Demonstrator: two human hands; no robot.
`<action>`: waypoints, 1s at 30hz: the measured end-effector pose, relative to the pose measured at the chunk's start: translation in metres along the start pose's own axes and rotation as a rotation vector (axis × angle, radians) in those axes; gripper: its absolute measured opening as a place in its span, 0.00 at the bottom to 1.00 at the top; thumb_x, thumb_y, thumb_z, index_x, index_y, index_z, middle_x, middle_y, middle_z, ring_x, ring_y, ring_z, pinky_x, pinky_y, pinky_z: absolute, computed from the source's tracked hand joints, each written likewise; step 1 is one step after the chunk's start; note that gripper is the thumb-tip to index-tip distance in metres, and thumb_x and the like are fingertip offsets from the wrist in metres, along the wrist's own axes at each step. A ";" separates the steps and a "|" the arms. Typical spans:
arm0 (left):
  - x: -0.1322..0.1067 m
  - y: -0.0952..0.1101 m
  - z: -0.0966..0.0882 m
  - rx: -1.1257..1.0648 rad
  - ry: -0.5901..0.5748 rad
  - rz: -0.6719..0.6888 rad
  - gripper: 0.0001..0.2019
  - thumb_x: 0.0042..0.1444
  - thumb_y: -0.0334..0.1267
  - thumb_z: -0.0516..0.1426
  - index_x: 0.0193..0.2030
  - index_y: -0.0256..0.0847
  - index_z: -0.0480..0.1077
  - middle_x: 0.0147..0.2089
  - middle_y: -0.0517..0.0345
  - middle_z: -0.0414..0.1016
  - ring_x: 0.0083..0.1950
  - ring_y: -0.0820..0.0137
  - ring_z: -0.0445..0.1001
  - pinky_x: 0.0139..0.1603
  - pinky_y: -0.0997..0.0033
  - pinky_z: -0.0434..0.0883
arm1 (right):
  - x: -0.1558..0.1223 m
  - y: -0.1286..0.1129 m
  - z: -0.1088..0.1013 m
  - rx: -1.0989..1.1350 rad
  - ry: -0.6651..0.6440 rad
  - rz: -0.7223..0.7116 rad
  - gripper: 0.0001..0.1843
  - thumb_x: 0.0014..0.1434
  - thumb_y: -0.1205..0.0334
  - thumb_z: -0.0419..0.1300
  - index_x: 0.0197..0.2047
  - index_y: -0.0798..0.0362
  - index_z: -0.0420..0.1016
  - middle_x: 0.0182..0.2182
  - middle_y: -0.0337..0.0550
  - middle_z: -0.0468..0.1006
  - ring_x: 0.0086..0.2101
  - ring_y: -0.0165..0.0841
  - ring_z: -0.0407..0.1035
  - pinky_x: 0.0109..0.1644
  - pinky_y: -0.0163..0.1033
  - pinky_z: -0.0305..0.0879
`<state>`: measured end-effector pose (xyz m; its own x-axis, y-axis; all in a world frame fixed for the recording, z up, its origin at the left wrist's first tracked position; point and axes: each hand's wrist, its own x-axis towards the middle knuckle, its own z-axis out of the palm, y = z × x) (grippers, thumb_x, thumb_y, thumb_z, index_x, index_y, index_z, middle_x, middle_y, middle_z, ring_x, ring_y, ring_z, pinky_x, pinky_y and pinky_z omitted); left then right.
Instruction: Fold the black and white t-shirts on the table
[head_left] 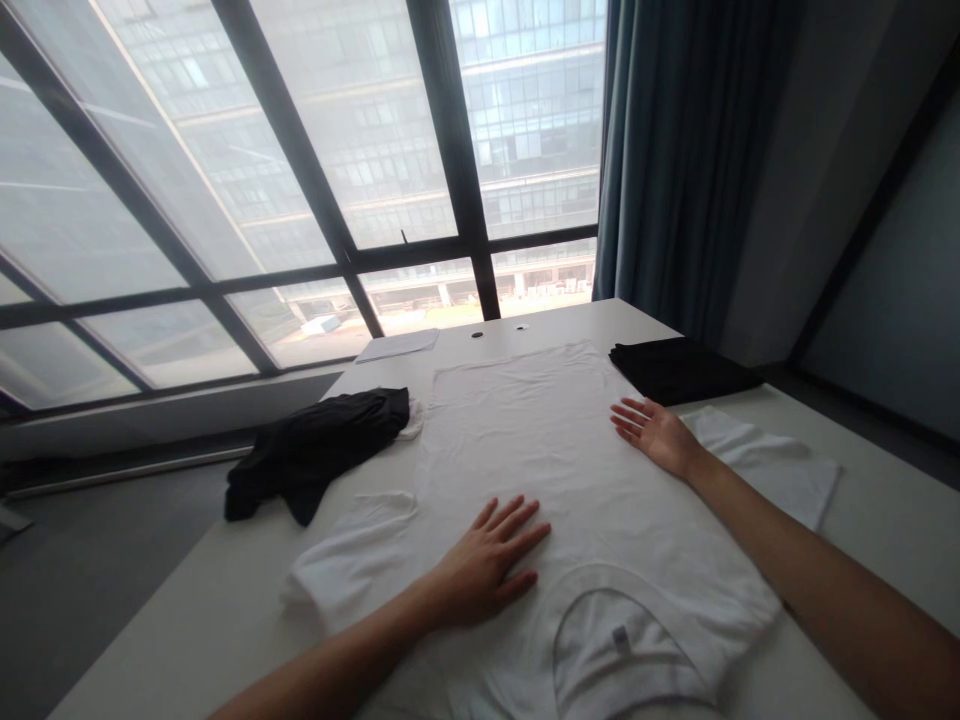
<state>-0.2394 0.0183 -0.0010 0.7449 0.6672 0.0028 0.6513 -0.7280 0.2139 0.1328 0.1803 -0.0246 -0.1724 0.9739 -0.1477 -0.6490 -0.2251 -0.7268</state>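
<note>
A white T-shirt (525, 430) lies spread on the table, its round neckline nearest me and its hem toward the window. Inside the collar a small dark label shows. My left hand (491, 560) rests palm down on the upper chest of the shirt, fingers spread. Along the shirt's right side edge is my right hand (656, 435), fingers stretched out and the palm turned partly inward; it holds nothing. The left sleeve (352, 550) is wrinkled, and the right one is partly hidden behind my right forearm.
A crumpled black garment (322, 445) hangs over the table's left edge. Folded black cloth (682, 370) lies at the right, with white cloth (772, 465) nearer. Paper sheets (397, 345) sit at the far end of the white table (615, 318), before windows and a blue curtain (675, 170).
</note>
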 end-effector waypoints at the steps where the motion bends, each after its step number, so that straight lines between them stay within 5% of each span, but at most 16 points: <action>1: 0.000 0.000 0.000 0.000 0.001 0.000 0.29 0.69 0.52 0.49 0.75 0.55 0.48 0.77 0.55 0.43 0.76 0.53 0.43 0.73 0.40 0.44 | 0.000 0.000 0.000 -0.002 0.000 0.003 0.13 0.70 0.58 0.50 0.50 0.50 0.74 0.50 0.51 0.79 0.49 0.41 0.76 0.50 0.48 0.77; 12: 0.001 0.001 -0.001 0.005 -0.013 -0.008 0.29 0.70 0.53 0.48 0.75 0.55 0.48 0.77 0.56 0.42 0.76 0.54 0.42 0.73 0.40 0.44 | 0.002 -0.001 0.001 0.000 0.061 -0.022 0.10 0.69 0.62 0.52 0.49 0.49 0.73 0.51 0.49 0.77 0.50 0.39 0.76 0.54 0.47 0.75; 19: 0.000 0.001 -0.001 0.019 -0.013 -0.010 0.29 0.70 0.52 0.48 0.75 0.55 0.48 0.77 0.56 0.43 0.77 0.54 0.42 0.73 0.40 0.44 | -0.018 0.000 0.015 -0.137 -0.278 0.246 0.18 0.69 0.57 0.54 0.59 0.54 0.69 0.57 0.56 0.73 0.55 0.45 0.71 0.59 0.53 0.71; 26: 0.000 0.000 -0.001 0.012 0.006 0.007 0.29 0.70 0.52 0.49 0.75 0.55 0.48 0.77 0.55 0.43 0.76 0.53 0.43 0.73 0.40 0.45 | 0.003 -0.002 -0.001 0.001 0.137 -0.008 0.10 0.65 0.65 0.55 0.49 0.49 0.71 0.53 0.51 0.73 0.52 0.39 0.73 0.53 0.49 0.76; 30: 0.000 0.000 0.000 0.018 0.014 0.012 0.29 0.70 0.52 0.49 0.75 0.55 0.48 0.77 0.55 0.44 0.76 0.54 0.43 0.73 0.40 0.46 | 0.010 -0.007 -0.011 0.018 0.236 -0.082 0.09 0.63 0.65 0.55 0.46 0.48 0.72 0.54 0.49 0.72 0.54 0.37 0.71 0.54 0.46 0.75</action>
<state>-0.2397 0.0184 -0.0013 0.7509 0.6602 0.0191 0.6446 -0.7389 0.1964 0.1437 0.1923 -0.0287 0.0580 0.9683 -0.2428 -0.6673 -0.1433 -0.7309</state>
